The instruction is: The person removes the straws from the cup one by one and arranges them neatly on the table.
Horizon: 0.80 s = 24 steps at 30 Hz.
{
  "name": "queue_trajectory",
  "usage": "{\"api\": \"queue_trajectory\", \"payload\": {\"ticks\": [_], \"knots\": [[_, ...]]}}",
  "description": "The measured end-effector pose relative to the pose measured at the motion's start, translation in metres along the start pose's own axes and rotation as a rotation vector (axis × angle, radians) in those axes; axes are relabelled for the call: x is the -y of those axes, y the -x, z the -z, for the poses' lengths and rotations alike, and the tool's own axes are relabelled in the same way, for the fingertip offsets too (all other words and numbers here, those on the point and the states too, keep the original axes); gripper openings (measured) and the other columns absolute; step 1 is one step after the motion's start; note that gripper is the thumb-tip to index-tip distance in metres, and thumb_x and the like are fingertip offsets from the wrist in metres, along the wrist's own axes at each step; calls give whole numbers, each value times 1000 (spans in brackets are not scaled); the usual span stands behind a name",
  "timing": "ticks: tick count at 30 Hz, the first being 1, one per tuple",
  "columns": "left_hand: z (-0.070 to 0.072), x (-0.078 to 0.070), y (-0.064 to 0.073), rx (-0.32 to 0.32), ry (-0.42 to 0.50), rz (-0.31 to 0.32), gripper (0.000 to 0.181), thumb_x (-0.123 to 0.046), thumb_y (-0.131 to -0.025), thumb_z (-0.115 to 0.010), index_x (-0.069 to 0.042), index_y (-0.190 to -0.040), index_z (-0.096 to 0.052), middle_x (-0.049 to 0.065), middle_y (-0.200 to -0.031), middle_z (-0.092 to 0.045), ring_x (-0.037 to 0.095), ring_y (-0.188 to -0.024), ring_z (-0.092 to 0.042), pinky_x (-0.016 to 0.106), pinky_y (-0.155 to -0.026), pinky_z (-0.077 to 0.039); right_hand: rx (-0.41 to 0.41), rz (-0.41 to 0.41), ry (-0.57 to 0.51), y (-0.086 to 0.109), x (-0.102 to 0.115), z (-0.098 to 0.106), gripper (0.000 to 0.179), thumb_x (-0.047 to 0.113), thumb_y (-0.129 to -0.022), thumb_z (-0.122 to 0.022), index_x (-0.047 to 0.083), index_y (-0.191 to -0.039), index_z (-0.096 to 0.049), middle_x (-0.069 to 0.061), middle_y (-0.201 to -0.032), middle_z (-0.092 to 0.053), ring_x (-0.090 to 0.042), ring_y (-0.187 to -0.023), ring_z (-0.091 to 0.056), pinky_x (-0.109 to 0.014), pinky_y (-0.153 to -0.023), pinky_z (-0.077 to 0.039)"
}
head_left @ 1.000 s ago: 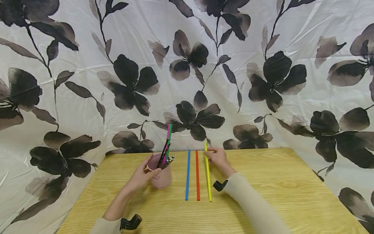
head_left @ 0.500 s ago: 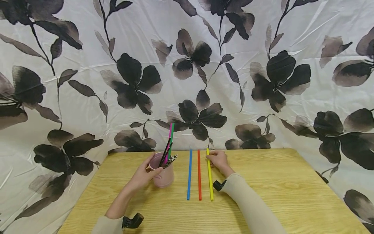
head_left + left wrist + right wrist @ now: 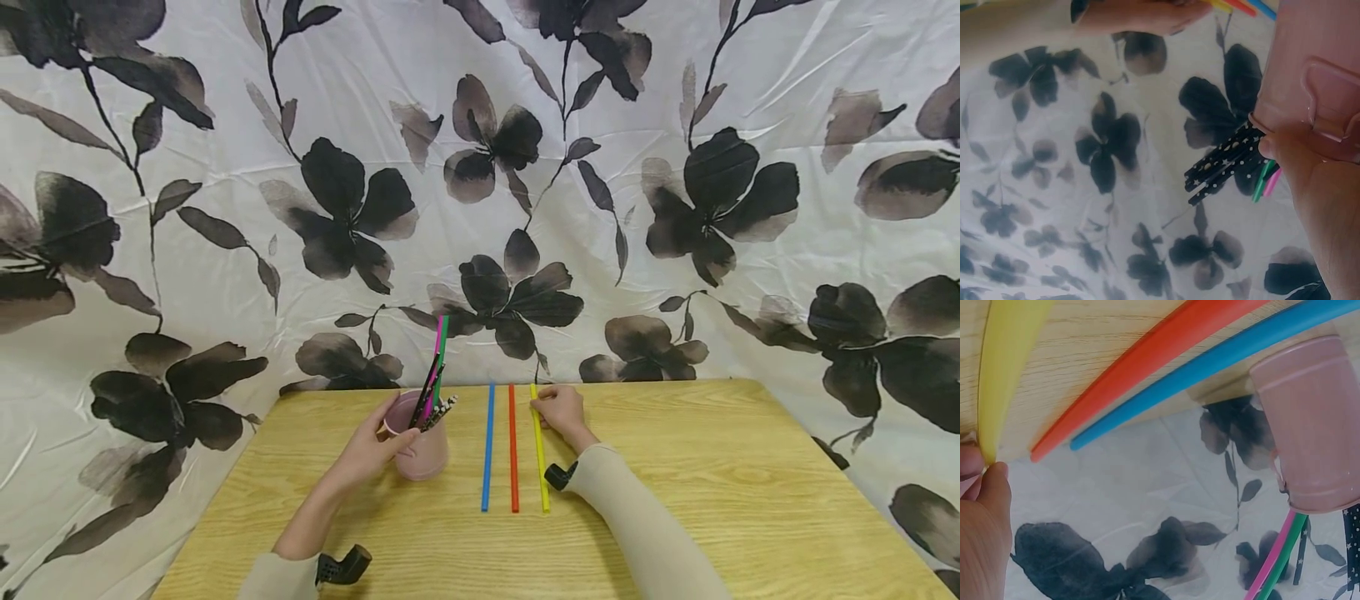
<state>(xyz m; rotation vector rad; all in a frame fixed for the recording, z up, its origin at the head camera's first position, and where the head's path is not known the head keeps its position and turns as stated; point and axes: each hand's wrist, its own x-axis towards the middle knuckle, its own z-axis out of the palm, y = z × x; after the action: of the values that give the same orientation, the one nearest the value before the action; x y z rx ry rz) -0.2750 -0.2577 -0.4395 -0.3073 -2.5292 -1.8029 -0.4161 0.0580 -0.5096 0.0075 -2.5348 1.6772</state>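
My left hand (image 3: 367, 450) grips a pink cup (image 3: 423, 458) by its rim, thumb on the near side. Out of the cup stick a magenta straw (image 3: 1274, 553), a green straw (image 3: 1282, 557) and several black patterned straws (image 3: 1229, 159). To the right, my right hand (image 3: 561, 412) pinches the far end of a yellow straw (image 3: 540, 467) between thumb and finger. That straw lies lengthwise on the table, beside a red straw (image 3: 513, 450) and a blue straw (image 3: 487, 450), with small gaps between them.
All this is on a light wood table (image 3: 720, 483). Behind its far edge hangs a white cloth with dark flowers (image 3: 480, 217). A black wrist camera (image 3: 561, 477) on the right sleeve overlaps the space beside the yellow straw.
The yellow straw's far end has come down from above the table's back edge, and the straw now lines up with the red and blue ones. The left hand keeps its hold on the cup.
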Motion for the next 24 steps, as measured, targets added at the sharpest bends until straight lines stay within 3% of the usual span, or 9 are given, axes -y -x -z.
{"api": "queue_trajectory", "payload": {"ticks": [6, 17, 24], "knots": [[-2, 3, 0, 4, 44, -2, 77, -31, -81, -63, -18, -141, -17, 17, -134, -31, 31, -100, -51, 35, -74, -46, -2, -21, 10, 0, -1, -1, 23, 15, -74, -69, 0, -92, -65, -8, -58, -59, -16, -42, -55, -23, -37, -42], [-1, 3, 0, -20, 11, 2, 79, -34, -79, -64, -17, -141, -18, 15, -135, -30, 33, -109, -46, 32, -77, -44, -16, -6, 12, 0, 0, -3, 23, 15, -73, -70, 1, -90, -66, -7, -60, -60, -15, -41, -55, -23, -37, -42], [-2, 5, -1, -6, 50, 0, 77, -30, -80, -64, -20, -141, -17, 17, -134, -31, 31, -100, -52, 33, -74, -46, -34, -17, 3, 0, -2, -4, 21, 16, -73, -71, 2, -87, -65, -6, -58, -59, -15, -41, -55, -23, -36, -42]]}}
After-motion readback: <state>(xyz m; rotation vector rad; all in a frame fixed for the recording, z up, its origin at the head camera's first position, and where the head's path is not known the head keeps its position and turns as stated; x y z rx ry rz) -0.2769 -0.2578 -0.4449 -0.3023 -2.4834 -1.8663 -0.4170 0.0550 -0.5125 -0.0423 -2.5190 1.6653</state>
